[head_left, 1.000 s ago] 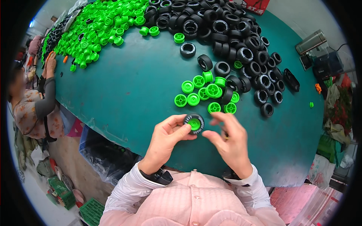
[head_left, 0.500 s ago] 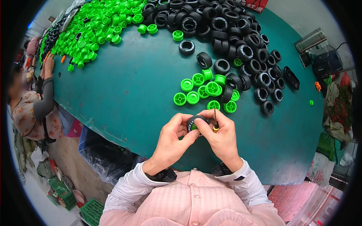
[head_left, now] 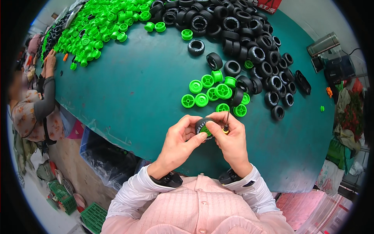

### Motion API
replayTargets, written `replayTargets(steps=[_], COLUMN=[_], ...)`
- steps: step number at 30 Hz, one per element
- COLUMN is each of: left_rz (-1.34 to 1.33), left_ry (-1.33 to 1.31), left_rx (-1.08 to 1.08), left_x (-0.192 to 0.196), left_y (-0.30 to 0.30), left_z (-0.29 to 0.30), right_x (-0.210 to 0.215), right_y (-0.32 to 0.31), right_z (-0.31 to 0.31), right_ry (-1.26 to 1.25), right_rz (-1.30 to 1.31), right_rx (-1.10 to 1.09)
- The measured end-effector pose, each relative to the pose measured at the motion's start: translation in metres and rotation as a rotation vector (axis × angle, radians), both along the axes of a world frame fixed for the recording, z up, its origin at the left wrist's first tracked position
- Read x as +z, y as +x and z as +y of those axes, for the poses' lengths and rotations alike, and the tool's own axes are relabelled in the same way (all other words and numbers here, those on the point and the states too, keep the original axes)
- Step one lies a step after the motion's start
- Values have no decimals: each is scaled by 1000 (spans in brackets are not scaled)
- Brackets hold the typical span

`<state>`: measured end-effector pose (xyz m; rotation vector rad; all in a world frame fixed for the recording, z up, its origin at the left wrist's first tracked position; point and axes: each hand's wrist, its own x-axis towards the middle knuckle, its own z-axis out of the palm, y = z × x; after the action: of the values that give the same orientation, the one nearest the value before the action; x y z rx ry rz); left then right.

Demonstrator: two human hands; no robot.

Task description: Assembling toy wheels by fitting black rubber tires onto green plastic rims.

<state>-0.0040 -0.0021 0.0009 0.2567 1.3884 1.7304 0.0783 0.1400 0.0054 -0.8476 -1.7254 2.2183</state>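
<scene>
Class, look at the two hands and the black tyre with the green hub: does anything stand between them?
Nothing visible does. The left hand and the right hand both grip the black tyre with the green hub directly; the right hand also holds a thin tool.

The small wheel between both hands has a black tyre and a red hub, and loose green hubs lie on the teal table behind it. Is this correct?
Not quite. The head view shows the wheel between the left hand and right hand has a green hub, not red. The rest holds: black tyre, loose green hubs on the teal table.
</scene>
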Motion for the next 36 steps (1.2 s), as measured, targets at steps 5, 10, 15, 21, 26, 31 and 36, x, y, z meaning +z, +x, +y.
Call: replayTargets(steps=[5,10,15,21,26,31,36], left_rz=[94,145,221,194,108,-80,-179], left_ry=[-70,-1,-31,-56,-39,24,49], left_rx=[-28,45,26,28,42,43,23], left_x=[8,5,4,2,-4,-10,-17], left_y=[-12,-4,-4,-3,-4,-6,-10], left_z=[0,2,6,5,4,2,0], right_x=[0,7,5,10,6,2,-1], right_y=[1,7,6,6,7,5,4], right_z=[5,3,0,4,1,-6,-7], right_ry=[120,143,210,43,72,411,386], right_rz=[-18,-29,-6,-88,-71,38,23], right_rx=[64,26,-21,11,-20,-25,-21])
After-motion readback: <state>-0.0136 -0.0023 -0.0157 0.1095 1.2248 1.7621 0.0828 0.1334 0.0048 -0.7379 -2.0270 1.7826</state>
